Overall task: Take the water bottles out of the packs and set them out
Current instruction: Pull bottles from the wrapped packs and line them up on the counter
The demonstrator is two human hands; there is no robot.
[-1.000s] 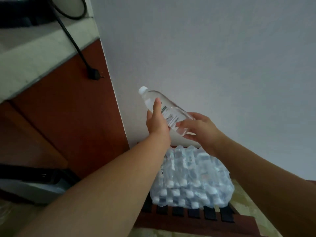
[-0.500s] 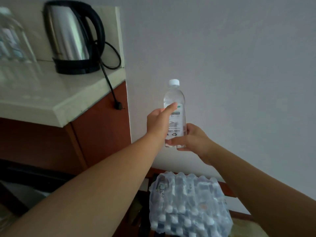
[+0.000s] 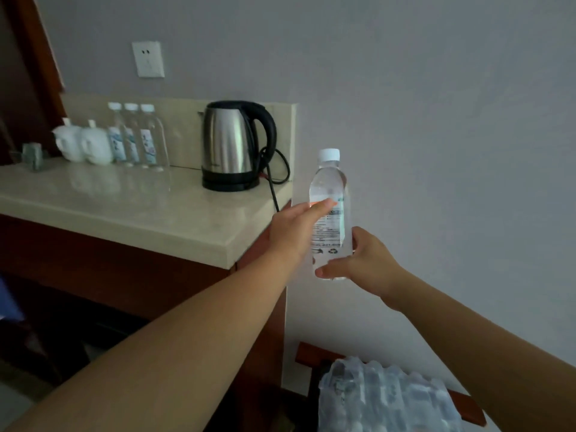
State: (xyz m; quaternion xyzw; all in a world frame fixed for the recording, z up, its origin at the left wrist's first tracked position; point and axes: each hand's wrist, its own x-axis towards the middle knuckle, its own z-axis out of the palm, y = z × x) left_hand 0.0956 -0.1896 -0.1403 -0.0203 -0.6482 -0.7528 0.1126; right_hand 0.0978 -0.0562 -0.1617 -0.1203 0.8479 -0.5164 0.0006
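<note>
lifting clear of the shrink-wrapped pack (image 3: 383, 397) at lower right, the water bottle (image 3: 328, 185), tilted 1 second ago, is now upright mid-frame beside the stone counter (image 3: 140, 213); left hand (image 3: 293, 232) wraps its label, right hand (image 3: 358, 260) grips its base; placing likely comes next.

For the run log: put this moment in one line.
water bottle: upright, beside counter | left hand: grips its middle | right hand: grips its base | pack: below | counter: three bottles, kettle
</note>
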